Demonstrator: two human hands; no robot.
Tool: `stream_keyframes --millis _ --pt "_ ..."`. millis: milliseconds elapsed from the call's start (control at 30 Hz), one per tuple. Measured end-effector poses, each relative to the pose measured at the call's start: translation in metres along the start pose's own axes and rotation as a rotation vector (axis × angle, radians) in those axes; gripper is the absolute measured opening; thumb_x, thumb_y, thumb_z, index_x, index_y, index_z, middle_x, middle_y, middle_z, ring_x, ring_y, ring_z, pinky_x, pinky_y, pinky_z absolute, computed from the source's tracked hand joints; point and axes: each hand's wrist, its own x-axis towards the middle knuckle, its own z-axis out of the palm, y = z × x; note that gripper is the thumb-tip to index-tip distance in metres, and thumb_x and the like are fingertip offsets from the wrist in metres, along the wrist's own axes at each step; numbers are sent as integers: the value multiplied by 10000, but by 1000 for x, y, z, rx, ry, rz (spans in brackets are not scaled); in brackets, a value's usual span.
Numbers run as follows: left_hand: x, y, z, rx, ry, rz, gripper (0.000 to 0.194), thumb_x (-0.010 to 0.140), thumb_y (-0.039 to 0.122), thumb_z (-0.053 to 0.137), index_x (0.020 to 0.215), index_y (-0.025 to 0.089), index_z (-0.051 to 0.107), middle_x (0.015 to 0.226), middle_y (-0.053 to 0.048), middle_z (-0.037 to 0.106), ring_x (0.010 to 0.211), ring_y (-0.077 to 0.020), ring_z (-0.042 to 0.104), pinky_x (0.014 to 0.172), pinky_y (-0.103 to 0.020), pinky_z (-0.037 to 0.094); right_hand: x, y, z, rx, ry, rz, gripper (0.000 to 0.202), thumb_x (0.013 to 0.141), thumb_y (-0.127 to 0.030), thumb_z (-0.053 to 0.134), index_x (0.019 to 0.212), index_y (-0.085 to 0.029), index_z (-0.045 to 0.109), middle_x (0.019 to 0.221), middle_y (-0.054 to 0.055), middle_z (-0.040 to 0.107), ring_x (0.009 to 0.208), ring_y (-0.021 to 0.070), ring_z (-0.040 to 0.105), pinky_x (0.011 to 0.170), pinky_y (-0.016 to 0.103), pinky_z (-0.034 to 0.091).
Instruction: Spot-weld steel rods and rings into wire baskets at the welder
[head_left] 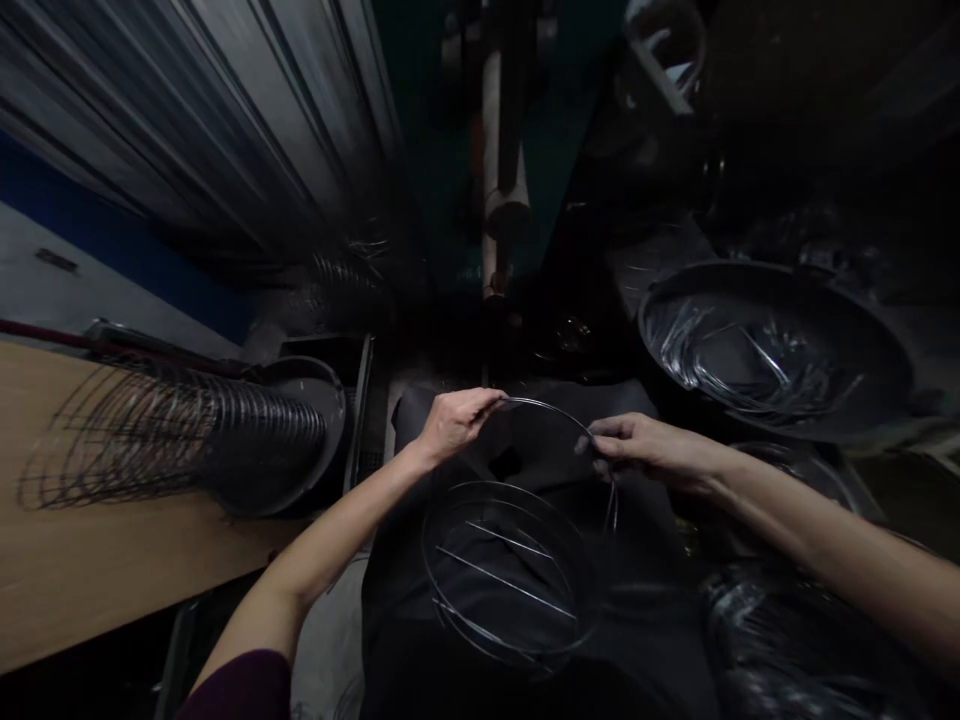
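Observation:
Between my two hands a thin, curved metal wire ring (551, 406) is held up in front of the machine. My left hand (459, 420) pinches one end of its visible arc. Thumb and fingers of my right hand (630, 443) close on the other side, slightly blurred, and some wire hangs below them. Nearer to me, a round wire frame (506, 581) with several straight cross bars rests on the dark cloth (645, 620) over my lap. Whether the held ring joins this frame is too dark to tell.
Ahead stands a machine with a vertical rod (491, 220). At left, a long stack of wire rings (187, 430) lies by a round tub (337, 400) on a wooden board (90, 590). A wide basin (862, 400) with wire pieces is at right; shiny bundles (772, 640) lie lower right.

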Motion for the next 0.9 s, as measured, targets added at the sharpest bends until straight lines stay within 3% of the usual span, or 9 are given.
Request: stream_keyframes --millis 67,133,267,400,500,567,733,900 --pt "1 1 1 35 -1 38 241 926 246 429 1009 143 631 877 -57 707 770 -116 667 707 -208 516 -1 0 -3 40 -63 21 524 536 -517 799 832 -122 624 657 12 593 587 107 561 598 238 469" --pt "2 4 1 63 -1 51 234 926 226 430 1025 142 625 838 -49 699 722 -104 656 664 -192 509 -2 0 -4 14 -48 8 491 548 -510 794 796 -130 607 657 7 596 580 103 558 596 237 468" --pt "3 8 3 126 6 57 227 925 231 442 1022 137 624 789 -37 682 666 -87 634 626 -168 488 -3 6 2 -204 140 -77 397 673 -522 697 802 -154 621 674 16 623 630 142 596 621 261 483" --pt "6 11 7 195 1 67 228 924 234 449 1026 143 631 757 -21 666 633 -74 613 595 -150 463 -12 19 5 -347 350 -144 428 755 -549 586 964 -186 673 816 41 680 768 199 636 694 303 510" --pt "9 14 9 197 -26 92 246 930 230 434 1053 146 631 741 -16 656 627 -68 605 578 -142 448 -27 25 2 -286 267 -108 496 728 -526 612 1083 -182 662 947 55 688 890 226 633 780 335 515" --pt "11 18 9 195 -50 88 259 936 228 418 1064 155 631 756 -18 661 640 -68 609 587 -143 448 -34 29 0 -263 193 -69 496 700 -493 650 1076 -170 667 928 54 694 903 235 636 812 349 512" --pt "13 24 11 265 -66 81 286 943 251 395 1039 163 650 703 -17 649 590 -74 589 542 -158 419 -30 53 1 -228 319 -59 341 730 -458 635 909 -174 696 814 48 701 802 233 663 765 351 543" --pt "17 17 20 300 -120 22 295 944 253 389 1050 169 650 719 -23 649 602 -80 587 526 -162 391 -20 62 -6 -266 327 -121 422 785 -474 586 1067 -171 663 982 57 696 902 236 652 837 360 521"
